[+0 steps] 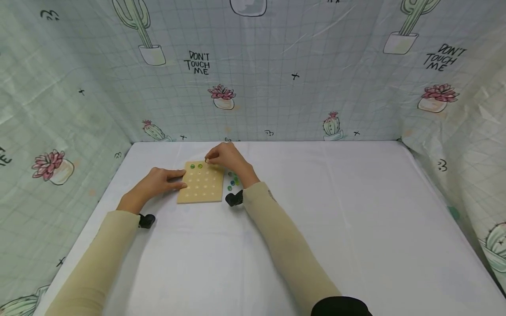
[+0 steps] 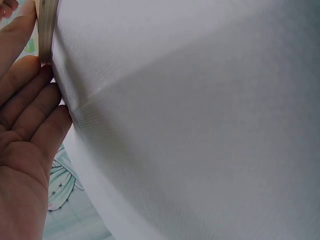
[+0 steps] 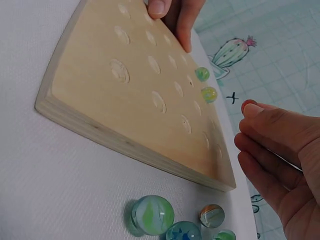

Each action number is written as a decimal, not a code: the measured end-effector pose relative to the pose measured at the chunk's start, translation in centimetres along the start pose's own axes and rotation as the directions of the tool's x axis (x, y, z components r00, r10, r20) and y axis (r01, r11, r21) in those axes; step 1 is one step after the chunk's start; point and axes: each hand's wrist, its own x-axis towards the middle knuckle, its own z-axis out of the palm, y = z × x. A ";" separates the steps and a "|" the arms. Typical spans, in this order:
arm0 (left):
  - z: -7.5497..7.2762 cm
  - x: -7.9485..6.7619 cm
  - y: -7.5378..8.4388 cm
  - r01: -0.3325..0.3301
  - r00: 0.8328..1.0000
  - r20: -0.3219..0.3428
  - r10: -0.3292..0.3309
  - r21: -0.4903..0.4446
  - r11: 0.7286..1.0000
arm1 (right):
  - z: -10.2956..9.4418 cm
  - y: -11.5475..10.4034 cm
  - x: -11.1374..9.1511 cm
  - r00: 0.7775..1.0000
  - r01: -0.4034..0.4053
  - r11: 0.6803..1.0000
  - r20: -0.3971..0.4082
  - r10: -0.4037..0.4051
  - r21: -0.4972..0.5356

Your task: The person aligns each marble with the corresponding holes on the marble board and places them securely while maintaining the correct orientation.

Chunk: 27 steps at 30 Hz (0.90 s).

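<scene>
A light wooden board point(image 1: 201, 186) with rows of round hollows lies on the white table. Two green marbles point(image 3: 202, 74) sit side by side in hollows of its far row. My left hand point(image 1: 160, 180) rests at the board's left edge, fingers fairly straight; in the left wrist view the fingers point(image 2: 35, 107) reach to the board's side. Over the board's far edge, my right hand point(image 1: 229, 159) pinches a small marble point(image 1: 206, 160) between thumb and fingertips. In the right wrist view those fingertips mostly hide it.
Several loose marbles lie beside the board's right edge, among them a green-and-white one point(image 3: 153, 215), a blue one point(image 3: 183, 232) and a brownish one point(image 3: 212, 216). A printed curtain point(image 1: 257, 87) hangs behind the table and along both sides.
</scene>
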 end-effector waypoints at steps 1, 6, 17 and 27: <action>0.0 0.0 0.0 -0.002 1.000 -0.001 0.002 -0.001 1.000 | 0.0 0.0 0.1 1.000 -0.008 1.000 0.003 0.008 -0.003; 0.0 0.0 0.1 -0.004 1.000 -0.003 0.004 0.004 1.000 | 0.0 -0.4 0.2 0.999 -0.032 0.999 0.011 0.033 -0.021; 0.0 0.2 0.0 -0.003 1.000 -0.001 0.003 -0.001 1.000 | 0.0 -1.1 0.5 0.997 -0.063 0.994 0.038 0.067 -0.094; 0.0 -0.1 0.0 0.004 1.000 -0.005 -0.004 -0.011 1.000 | 0.6 -1.7 0.5 0.997 -0.056 0.987 0.035 0.062 -0.153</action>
